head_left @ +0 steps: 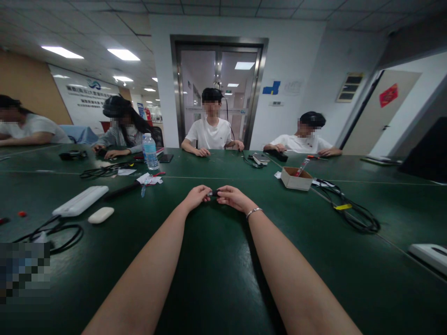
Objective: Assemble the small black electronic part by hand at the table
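Ahead of me, over the dark green table (216, 260), both my hands meet at a small black piece with a silvery end (214, 193). Its exact kind is too small to make out. My left hand (196, 197) pinches the silvery end between thumb and fingertips. On the other side my right hand (235, 197), with a silver bracelet at the wrist, is closed on the black end. Fingers partly hide the piece, so whether it is one part or two joined ones I cannot tell.
To the left lie a white power bank (81, 201), a white oval case (101, 215) and black cables (66, 237). A water bottle (150, 152) stands farther back. At right are a small box (296, 179) and a coiled black cable (359, 214). Several people sit across the table.
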`<state>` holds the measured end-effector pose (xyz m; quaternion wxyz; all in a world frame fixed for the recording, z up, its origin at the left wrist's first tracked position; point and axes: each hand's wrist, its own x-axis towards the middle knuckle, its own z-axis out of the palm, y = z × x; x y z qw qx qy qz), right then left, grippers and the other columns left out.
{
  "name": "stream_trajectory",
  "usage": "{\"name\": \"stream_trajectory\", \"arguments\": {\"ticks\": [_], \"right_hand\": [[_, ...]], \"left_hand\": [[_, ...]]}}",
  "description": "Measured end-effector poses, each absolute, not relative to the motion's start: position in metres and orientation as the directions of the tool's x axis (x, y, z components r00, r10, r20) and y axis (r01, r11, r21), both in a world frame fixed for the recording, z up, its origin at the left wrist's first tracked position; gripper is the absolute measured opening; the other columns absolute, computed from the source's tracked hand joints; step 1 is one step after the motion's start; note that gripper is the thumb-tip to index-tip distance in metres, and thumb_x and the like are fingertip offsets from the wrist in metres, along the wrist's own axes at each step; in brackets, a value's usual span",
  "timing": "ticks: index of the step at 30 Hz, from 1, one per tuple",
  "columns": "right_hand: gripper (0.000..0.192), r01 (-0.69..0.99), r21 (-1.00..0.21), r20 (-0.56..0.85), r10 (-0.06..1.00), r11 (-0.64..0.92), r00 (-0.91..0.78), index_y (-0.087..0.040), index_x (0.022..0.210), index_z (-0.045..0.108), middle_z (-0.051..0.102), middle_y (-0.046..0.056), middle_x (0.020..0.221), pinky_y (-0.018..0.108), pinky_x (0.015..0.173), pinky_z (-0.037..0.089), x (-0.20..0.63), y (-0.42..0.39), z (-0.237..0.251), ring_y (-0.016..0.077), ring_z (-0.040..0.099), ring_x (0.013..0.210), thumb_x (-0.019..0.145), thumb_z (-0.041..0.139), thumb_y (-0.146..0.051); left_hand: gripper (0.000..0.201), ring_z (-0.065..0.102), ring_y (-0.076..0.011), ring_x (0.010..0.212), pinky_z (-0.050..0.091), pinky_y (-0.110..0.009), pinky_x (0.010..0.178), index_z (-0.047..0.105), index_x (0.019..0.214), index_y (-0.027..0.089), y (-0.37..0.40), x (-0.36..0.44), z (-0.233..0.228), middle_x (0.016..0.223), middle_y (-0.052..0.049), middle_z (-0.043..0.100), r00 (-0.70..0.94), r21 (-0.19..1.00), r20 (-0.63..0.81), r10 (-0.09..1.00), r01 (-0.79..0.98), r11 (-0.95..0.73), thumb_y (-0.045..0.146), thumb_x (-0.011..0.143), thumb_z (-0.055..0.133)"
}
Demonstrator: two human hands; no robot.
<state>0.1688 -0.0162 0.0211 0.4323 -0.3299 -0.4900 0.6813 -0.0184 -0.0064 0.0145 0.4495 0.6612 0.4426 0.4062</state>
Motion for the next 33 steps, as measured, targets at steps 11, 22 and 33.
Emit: {"name": "stream_trajectory", "arguments": {"ticks": [11, 22, 33], "right_hand": [[0.025, -0.278, -0.948, -0.024, 0.911, -0.151, -0.413, -0.011, 0.089, 0.055, 0.064, 0.006, 0.076, 0.023, 0.059, 0.056, 0.1701, -0.0174, 0.0224, 0.0139, 0.065, 0.062, 0.070, 0.069, -0.003], [0.025, -0.287, -0.945, -0.029, 0.912, -0.159, -0.409, -0.011, 0.090, 0.055, 0.064, 0.007, 0.078, 0.024, 0.059, 0.056, 0.1706, -0.0169, 0.0221, 0.0139, 0.065, 0.061, 0.071, 0.069, -0.004], [0.024, -0.285, -0.945, -0.029, 0.911, -0.159, -0.411, -0.011, 0.090, 0.055, 0.063, 0.007, 0.077, 0.025, 0.059, 0.057, 0.1705, -0.0175, 0.0226, 0.0143, 0.065, 0.062, 0.072, 0.068, -0.005]], "left_hand": [[0.031, 0.052, -0.0106, 0.056, 0.037, -0.022, 0.053, 0.060, 0.095, 0.012, -0.0094, -0.0189, 0.0196, 0.066, -0.004, 0.061, 0.276, 0.946, 0.147, 0.950, 0.240, -0.216, 0.036, 0.076, 0.054], [0.033, 0.050, -0.0095, 0.056, 0.036, -0.022, 0.052, 0.059, 0.100, 0.011, -0.0073, -0.0196, 0.0175, 0.070, -0.004, 0.061, 0.267, 0.943, 0.169, 0.949, 0.237, -0.234, 0.033, 0.075, 0.056], [0.036, 0.047, -0.0093, 0.052, 0.035, -0.022, 0.051, 0.060, 0.098, 0.011, -0.0052, -0.0197, 0.0158, 0.062, -0.002, 0.058, 0.294, 0.944, 0.162, 0.942, 0.233, -0.235, 0.039, 0.078, 0.049]]}}
